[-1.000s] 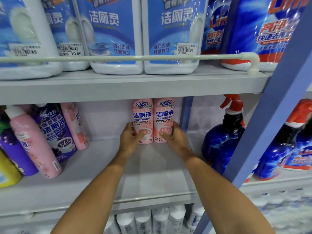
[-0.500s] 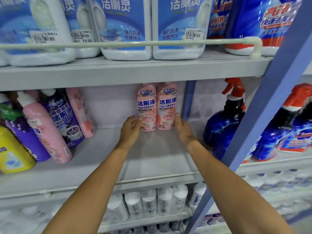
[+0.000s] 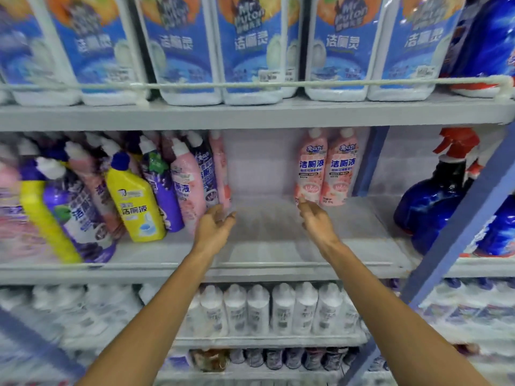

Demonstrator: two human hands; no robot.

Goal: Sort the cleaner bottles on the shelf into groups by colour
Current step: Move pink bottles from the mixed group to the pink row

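Two pink cleaner bottles stand upright side by side at the back right of the middle shelf. A mixed leaning group fills the shelf's left part: a yellow bottle, purple bottles and pink bottles. My left hand hovers open over the bare shelf, just right of the leaning pink bottles. My right hand is open too, its fingertips close to the base of the left upright pink bottle. Neither hand holds anything.
Large white jugs with blue labels sit on the upper shelf behind a rail. Blue spray bottles with red triggers stand right of a blue upright post. Rows of white bottles fill the lower shelf.
Both hands have let go of the two pink bottles and drawn back. My left hand has moved left toward the leaning group. The view has pulled back and shifted left.
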